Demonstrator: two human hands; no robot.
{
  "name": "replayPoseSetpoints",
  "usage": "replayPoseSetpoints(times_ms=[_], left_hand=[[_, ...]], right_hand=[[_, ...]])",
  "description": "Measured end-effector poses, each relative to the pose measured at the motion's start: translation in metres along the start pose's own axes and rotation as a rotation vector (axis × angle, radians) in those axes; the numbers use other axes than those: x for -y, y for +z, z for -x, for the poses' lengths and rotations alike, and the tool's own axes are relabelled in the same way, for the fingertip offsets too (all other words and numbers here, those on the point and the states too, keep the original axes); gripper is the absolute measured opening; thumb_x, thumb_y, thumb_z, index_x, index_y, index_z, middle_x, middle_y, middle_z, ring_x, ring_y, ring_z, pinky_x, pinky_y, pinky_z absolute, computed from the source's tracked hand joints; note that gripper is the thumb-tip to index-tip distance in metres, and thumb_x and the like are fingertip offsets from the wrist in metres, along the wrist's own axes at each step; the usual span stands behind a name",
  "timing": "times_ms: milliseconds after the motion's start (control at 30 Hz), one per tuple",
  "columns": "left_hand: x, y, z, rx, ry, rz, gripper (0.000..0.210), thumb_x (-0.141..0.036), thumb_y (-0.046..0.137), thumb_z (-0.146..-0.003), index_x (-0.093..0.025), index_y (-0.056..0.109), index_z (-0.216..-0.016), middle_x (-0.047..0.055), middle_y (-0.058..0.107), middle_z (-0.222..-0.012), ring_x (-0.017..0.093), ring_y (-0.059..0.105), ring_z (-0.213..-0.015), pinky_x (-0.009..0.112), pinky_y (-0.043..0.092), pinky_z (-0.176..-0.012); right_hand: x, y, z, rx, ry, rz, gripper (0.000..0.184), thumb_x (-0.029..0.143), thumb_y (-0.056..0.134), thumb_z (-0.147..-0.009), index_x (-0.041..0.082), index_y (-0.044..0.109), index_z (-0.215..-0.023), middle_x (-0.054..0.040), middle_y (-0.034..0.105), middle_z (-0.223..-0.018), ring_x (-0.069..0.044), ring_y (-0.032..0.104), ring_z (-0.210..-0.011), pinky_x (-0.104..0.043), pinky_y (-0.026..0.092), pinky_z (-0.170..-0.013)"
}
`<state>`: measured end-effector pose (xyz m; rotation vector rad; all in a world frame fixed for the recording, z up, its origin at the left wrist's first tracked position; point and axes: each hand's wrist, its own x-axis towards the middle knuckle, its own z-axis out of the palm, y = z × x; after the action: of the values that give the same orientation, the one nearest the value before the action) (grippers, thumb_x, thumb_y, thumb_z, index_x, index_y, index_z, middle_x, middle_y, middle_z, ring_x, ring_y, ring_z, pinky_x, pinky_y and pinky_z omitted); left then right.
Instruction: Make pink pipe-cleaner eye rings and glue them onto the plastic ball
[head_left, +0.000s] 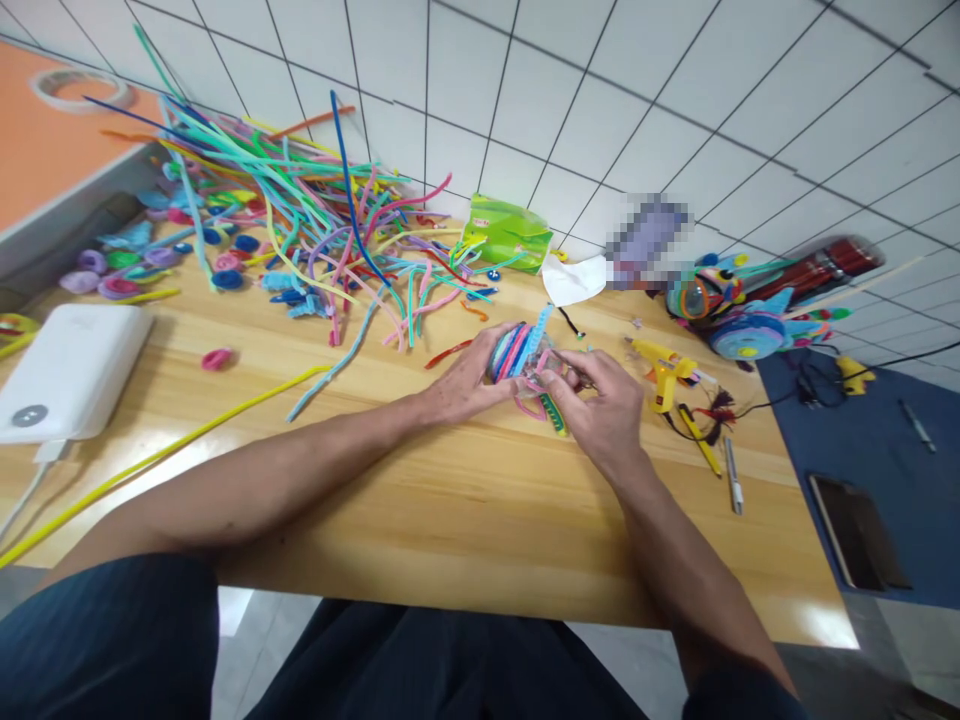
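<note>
Near the middle of the wooden table, my left hand (472, 380) is closed round a clear plastic bottle (511, 352) wrapped in rows of blue, pink and white pipe cleaner. The bottle lies on its side, tilted. My right hand (604, 395) pinches a pink pipe cleaner (541, 372) against the bare clear end of the bottle, and a loop of it hangs below. A light blue strip stands up from the wrapped part. Under the right fingers lies a green cutter-like tool (553, 414), partly covered. The fingertips partly hide the bottle's clear end.
Loose pipe cleaners (300, 190) heap at the back left. A white power bank (71, 370) sits front left, a long yellow strand (187, 438) beside it. Right of my hands lie a yellow glue gun (664, 375), a yellow cutter (700, 440) and a pen (733, 477). A green packet (506, 235) leans by the tiled wall.
</note>
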<state>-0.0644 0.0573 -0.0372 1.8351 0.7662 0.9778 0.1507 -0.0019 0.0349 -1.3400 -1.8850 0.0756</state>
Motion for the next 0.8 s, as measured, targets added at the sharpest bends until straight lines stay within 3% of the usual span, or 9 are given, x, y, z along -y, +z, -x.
replayPoseSetpoints(times_ms=[167,400,600,800], left_hand=[[0.0026,0.0015,-0.0008,-0.019,0.011,0.007,0.093,-0.070,0.075,-0.094,-0.020,0.043,-0.165,0.023,0.052,-0.170,0.040,0.054,-0.159,0.059,0.043,-0.135],[-0.0002,0.0014,-0.0014,-0.025,0.018,0.015,0.089,-0.066,0.078,-0.094,-0.022,0.045,-0.165,0.022,0.053,-0.171,0.040,0.053,-0.160,0.061,0.041,-0.136],[-0.0036,-0.0004,-0.0006,-0.010,0.017,0.041,0.078,-0.063,0.068,-0.101,-0.022,0.044,-0.164,0.021,0.052,-0.171,0.038,0.052,-0.160,0.061,0.041,-0.136],[-0.0043,0.0010,-0.0030,-0.032,-0.023,0.068,0.076,-0.061,0.074,-0.098,-0.024,0.048,-0.159,0.018,0.055,-0.168,0.037,0.057,-0.154,0.058,0.045,-0.132]], right_hand=[[-0.0018,0.0065,0.0032,0.008,-0.073,0.071,0.014,0.033,0.078,-0.100,0.028,0.085,-0.111,-0.0024,0.078,-0.082,-0.021,0.069,-0.070,-0.036,0.061,-0.074],[-0.0006,0.0070,0.0039,0.051,-0.061,0.094,0.013,0.031,0.075,-0.101,0.030,0.083,-0.111,-0.0032,0.083,-0.090,-0.021,0.070,-0.072,-0.036,0.061,-0.076],[-0.0005,0.0081,0.0041,0.037,-0.094,0.115,0.012,0.032,0.074,-0.102,0.028,0.083,-0.111,-0.0034,0.083,-0.090,-0.021,0.072,-0.073,-0.036,0.061,-0.076],[-0.0027,0.0100,0.0055,0.042,-0.095,0.123,0.011,0.033,0.076,-0.102,0.030,0.083,-0.110,-0.0024,0.081,-0.086,-0.022,0.072,-0.073,-0.036,0.062,-0.076]])
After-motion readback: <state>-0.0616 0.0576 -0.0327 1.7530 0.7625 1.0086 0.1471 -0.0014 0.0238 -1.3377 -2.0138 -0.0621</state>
